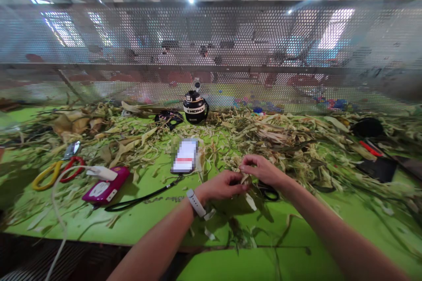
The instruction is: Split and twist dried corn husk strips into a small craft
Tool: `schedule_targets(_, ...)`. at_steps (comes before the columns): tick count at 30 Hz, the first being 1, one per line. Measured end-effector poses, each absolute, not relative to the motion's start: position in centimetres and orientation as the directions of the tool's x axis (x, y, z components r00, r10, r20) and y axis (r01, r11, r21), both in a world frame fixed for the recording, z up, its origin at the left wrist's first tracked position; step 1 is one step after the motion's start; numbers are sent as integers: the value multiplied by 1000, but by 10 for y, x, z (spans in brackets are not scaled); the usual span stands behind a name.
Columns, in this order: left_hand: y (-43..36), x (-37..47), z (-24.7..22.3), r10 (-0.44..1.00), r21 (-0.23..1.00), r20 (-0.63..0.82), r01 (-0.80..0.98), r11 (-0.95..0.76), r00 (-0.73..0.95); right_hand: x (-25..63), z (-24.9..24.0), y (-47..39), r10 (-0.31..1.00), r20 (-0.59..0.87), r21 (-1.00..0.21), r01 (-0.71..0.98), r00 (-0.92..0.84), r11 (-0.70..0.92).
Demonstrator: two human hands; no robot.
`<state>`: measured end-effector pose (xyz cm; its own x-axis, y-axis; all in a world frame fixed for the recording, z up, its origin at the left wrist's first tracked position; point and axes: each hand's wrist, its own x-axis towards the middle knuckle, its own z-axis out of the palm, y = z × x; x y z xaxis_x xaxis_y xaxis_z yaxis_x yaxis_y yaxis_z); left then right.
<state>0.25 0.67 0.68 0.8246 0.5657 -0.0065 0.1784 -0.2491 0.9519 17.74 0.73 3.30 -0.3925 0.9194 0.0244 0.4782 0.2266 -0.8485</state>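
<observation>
Both hands meet over the green table [141,224], right of the phone. My left hand [227,184], with a pale watch on its wrist, is closed with fingers and thumb around a small piece of dried corn husk [244,179]. From the other side, my right hand [259,169] pinches the same piece between thumb and fingers. The fingers partly hide it. Just below lies a loose pale husk scrap [250,202]. Partly under my right hand rest the black handles of scissors [271,193].
A phone [184,156] on a black strap lies left of my hands. Farther left are a magenta box [107,186] with a white cable and red-and-yellow-handled scissors [48,175]. Behind stand a black jug [195,107], husk heaps [280,136] and a perforated metal screen [224,39].
</observation>
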Motion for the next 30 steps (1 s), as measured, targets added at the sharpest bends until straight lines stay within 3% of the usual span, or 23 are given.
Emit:
schedule_targets(4,5,2,9,525,983,-52,137,-124,849,172,27,7,941,53,-852,476,-334,217)
schedule_targets(11,-1,10,10,635,991,-137,111,80,760,167,30,4,941,104,-895,382,-322,230)
schedule_targets(19,4,7,9,718,995,-80,9,103,691,175,28,12,957,153,-904,357,-246,236)
schedule_targets(24,4,6,11,729,996,-67,-4,95,681,182,30,13,964,255,-905,332,-77,266)
schedule_targets(30,4,6,13,724,994,-51,-39,107,688,184,36,7,905,47,-861,443,-423,251)
